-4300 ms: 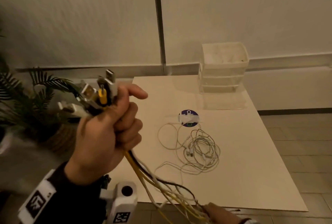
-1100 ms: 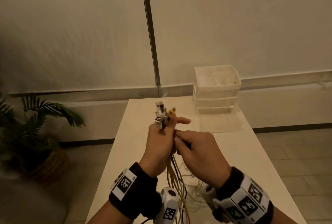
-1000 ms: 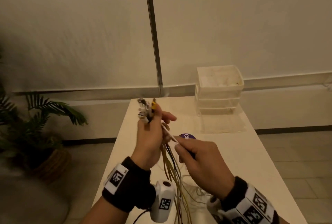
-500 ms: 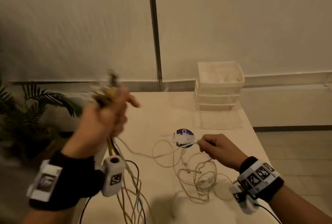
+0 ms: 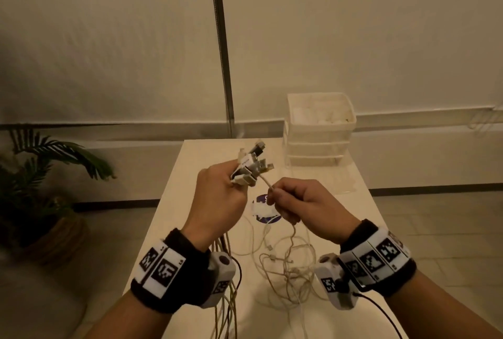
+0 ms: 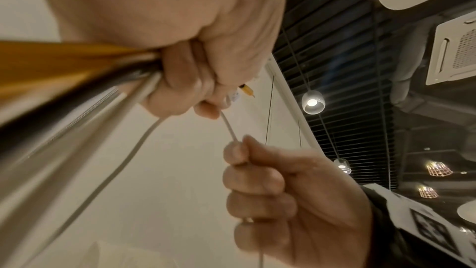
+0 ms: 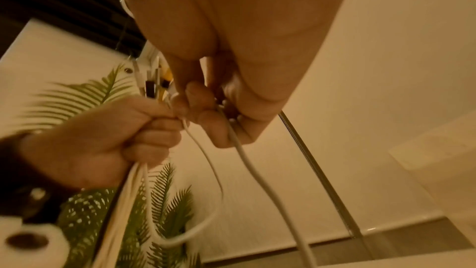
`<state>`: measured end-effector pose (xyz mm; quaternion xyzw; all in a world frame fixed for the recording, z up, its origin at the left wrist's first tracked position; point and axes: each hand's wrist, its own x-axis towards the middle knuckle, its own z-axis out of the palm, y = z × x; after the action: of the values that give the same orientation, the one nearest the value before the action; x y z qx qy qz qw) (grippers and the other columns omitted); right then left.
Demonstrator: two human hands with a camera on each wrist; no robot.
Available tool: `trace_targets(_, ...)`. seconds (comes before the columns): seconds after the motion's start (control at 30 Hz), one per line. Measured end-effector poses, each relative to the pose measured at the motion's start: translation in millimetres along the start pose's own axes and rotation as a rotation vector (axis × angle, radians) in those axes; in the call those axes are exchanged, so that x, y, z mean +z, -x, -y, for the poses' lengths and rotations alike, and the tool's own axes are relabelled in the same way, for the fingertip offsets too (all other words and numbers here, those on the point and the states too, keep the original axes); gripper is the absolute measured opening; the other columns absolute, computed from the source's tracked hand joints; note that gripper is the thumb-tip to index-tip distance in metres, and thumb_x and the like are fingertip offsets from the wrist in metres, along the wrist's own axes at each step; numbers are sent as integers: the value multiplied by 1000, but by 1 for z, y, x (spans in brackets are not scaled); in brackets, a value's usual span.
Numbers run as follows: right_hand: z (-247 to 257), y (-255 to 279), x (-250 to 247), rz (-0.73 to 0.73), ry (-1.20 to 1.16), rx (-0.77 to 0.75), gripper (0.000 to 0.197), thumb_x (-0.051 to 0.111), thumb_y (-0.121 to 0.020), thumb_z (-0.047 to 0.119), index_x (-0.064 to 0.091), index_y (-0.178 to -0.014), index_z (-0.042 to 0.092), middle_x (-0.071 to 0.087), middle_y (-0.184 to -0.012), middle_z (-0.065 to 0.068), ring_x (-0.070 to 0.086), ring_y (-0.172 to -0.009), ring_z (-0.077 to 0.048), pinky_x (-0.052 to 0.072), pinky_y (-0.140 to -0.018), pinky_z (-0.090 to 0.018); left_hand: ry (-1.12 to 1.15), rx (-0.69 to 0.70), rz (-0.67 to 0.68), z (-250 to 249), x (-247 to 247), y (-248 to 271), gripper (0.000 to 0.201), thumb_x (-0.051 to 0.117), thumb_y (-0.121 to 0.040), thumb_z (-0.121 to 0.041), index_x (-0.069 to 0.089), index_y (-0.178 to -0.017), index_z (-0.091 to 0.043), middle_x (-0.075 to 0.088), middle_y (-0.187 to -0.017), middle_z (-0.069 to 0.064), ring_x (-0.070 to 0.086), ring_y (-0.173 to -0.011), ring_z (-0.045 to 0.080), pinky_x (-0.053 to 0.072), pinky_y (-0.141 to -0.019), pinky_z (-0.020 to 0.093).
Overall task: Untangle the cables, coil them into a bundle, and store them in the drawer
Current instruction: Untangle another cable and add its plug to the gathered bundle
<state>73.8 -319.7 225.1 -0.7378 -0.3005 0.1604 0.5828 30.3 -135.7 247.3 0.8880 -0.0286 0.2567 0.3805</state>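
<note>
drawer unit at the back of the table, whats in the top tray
The drawer unit has an open top tray holding pale, whitish lumps, too blurred to identify. The drawers below are frosted and shut, so their contents are hidden.

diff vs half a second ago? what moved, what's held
The left hand, gripping the bundle of cable plugs, swung back in from the left to the middle. The right hand rose off the table to meet it, pinching one white cable just under the plugs. Unchanged: grips on both, the loose tangle on the table, the drawer unit at the back.
</note>
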Motion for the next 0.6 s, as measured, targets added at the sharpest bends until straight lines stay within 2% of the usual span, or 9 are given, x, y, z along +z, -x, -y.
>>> trace_targets(0.07, -11, 0, -1, 20, 27, 33, 28, 45, -101, 18, 62, -82, 6, 51, -59, -1, 45, -53, -9, 38, -54, -20, 97, -64, -110, 9, -10, -9, 34, 61, -92, -5, 63, -65, -27, 48, -47, -17, 46, -46, -1, 34, -51, 16)
trace_targets(0.1, -20, 1, -3, 28, 45, 57, 31, 45, -101, 21, 61, -79, 6, 50, -58, 1, 43, -53, -10, 36, -53, -21, 204, -113, -180, 15, -18, -13, 32, 61, -94, -15, 63, -65, -28, 48, -47, -15, 42, -44, 2, 36, -52, 26)
trace_targets(0.17, -42, 6, -7, 1, 96, 100, 35, 45, -101, 23, 57, -74, 3, 47, -55, 3, 39, -52, -12, 33, -54, -24, 401, -226, -326, 25, -41, -24, 25, 64, -92, -38, 64, -69, -28, 49, -49, -13, 39, -44, 10, 32, -49, 32)
trace_targets(0.23, -64, 12, -12, -48, 100, 149, 37, 46, -101, 23, 53, -71, 2, 44, -54, 1, 37, -52, -14, 32, -54, -26, 505, -336, -476, 32, -64, -31, 30, 63, -91, -47, 62, -71, -24, 49, -49, -13, 39, -41, 6, 30, -44, 26)
trace_targets(0.33, -80, 16, -18, -72, 131, 201, 35, 45, -101, 22, 57, -71, 8, 44, -53, 2, 38, -53, -16, 33, -56, -29, 561, -405, -638, 40, -90, -35, 31, 61, -93, -44, 61, -72, -21, 44, -48, -13, 35, -36, 3, 26, -40, 21)
trace_targets(0.43, -81, 11, -20, -147, 172, 205, 34, 47, -100, 20, 57, -70, 7, 43, -54, 3, 39, -55, -16, 34, -58, -31, 476, -441, -574, 45, -92, -30, 23, 65, -90, -45, 69, -84, -23, 45, -50, -12, 38, -41, 7, 32, -43, 26)
trace_targets(0.47, -79, 8, -20, -179, 176, 196, 34, 47, -99, 18, 57, -70, 4, 43, -55, 2, 38, -55, -15, 34, -58, -29, 395, -424, -543, 45, -90, -27, 21, 66, -89, -45, 68, -80, -26, 47, -51, -11, 41, -45, 10, 36, -48, 30)
trace_targets(0.53, -74, 0, -19, -230, 162, 180, 34, 49, -99, 17, 56, -70, 1, 41, -56, -1, 36, -54, -14, 32, -57, -26, 212, -335, -465, 39, -80, -19, 29, 65, -90, -43, 61, -68, -25, 51, -56, -7, 45, -54, 15, 39, -56, 36)
trace_targets(0.6, -69, -7, -17, -244, 149, 172, 34, 49, -98, 19, 58, -70, 2, 41, -55, 2, 36, -51, -10, 32, -56, -24, 92, -188, -346, 27, -64, -11, 29, 65, -93, -32, 60, -65, -28, 56, -59, -5, 48, -54, 14, 40, -55, 35)
